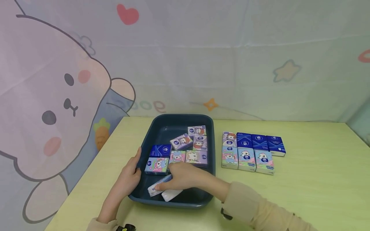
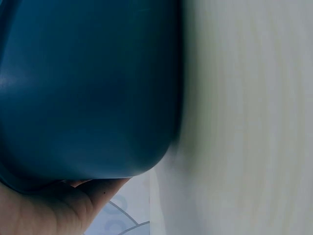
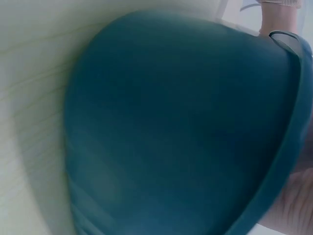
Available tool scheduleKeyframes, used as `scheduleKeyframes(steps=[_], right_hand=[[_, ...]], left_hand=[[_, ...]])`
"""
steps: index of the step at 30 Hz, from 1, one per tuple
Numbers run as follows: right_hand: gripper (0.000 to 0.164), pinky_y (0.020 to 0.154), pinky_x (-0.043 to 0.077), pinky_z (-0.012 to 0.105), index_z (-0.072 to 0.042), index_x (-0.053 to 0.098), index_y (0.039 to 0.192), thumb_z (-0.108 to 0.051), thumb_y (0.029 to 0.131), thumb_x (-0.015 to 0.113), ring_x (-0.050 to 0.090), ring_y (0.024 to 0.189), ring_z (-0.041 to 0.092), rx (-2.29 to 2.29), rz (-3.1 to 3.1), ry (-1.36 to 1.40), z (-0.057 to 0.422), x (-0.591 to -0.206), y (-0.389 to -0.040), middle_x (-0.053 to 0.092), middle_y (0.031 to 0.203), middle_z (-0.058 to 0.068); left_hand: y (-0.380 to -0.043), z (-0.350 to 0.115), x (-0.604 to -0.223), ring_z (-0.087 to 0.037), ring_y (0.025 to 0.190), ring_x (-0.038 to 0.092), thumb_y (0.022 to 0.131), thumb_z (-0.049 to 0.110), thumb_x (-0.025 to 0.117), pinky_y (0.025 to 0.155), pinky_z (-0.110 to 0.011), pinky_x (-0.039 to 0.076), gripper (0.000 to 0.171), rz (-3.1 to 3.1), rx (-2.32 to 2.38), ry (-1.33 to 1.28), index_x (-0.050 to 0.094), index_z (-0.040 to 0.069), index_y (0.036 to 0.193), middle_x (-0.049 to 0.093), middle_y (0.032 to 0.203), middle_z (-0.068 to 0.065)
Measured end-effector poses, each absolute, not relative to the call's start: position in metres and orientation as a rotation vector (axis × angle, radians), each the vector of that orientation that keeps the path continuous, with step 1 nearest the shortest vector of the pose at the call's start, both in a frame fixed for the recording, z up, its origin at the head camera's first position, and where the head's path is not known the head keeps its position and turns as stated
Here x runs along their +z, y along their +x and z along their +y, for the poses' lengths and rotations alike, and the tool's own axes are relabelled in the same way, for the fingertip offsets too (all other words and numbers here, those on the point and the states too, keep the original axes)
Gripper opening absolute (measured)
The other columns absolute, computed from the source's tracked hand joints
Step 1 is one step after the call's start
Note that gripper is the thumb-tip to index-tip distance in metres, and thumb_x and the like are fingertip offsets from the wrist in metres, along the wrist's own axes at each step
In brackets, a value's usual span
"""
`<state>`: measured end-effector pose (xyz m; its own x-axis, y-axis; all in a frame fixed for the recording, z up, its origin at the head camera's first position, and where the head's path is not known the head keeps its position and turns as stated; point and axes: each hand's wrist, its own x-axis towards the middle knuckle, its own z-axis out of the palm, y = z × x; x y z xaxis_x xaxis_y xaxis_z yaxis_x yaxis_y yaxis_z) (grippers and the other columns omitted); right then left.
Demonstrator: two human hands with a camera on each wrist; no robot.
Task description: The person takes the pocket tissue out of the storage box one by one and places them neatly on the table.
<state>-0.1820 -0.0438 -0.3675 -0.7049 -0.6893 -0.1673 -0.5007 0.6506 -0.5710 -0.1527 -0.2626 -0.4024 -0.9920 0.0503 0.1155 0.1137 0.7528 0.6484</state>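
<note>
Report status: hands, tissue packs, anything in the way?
Left hand against left side of tub. Right hand inside, at front tissue packs; grip unclear. Seven more packs on table, right of tub. No obstruction visible.

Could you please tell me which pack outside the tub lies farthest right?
The dark blue pack at the back row's right end; no other pack reaches so far.

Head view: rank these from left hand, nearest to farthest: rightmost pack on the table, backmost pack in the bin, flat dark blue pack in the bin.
From the left hand:
1. Flat dark blue pack: bin's left side.
2. Backmost pack: bin's back right.
3. Rightmost pack: on the table, right of the bin.
</note>
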Motion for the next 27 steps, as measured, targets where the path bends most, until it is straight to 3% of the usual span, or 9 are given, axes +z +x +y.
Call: scheduleKeyframes(steps=[27], right_hand=[[0.051, 0.049, 0.039, 0.021, -0.005, 0.063, 0.093, -0.053, 0.077, 0.071, 0.050, 0.057, 0.010, -0.738, 2.532, -0.932, -0.0485, -0.3683, -0.1809, 0.054, 0.067, -0.003]], left_hand=[[-0.1516, -0.2616, -0.4002, -0.045, 0.134, 0.037, 0.093, -0.006, 0.038, 0.110, -0.061, 0.030, 0.065, -2.856, -1.065, -0.134, 0.014, 0.001, 0.153, 0.039, 0.142, -0.031]])
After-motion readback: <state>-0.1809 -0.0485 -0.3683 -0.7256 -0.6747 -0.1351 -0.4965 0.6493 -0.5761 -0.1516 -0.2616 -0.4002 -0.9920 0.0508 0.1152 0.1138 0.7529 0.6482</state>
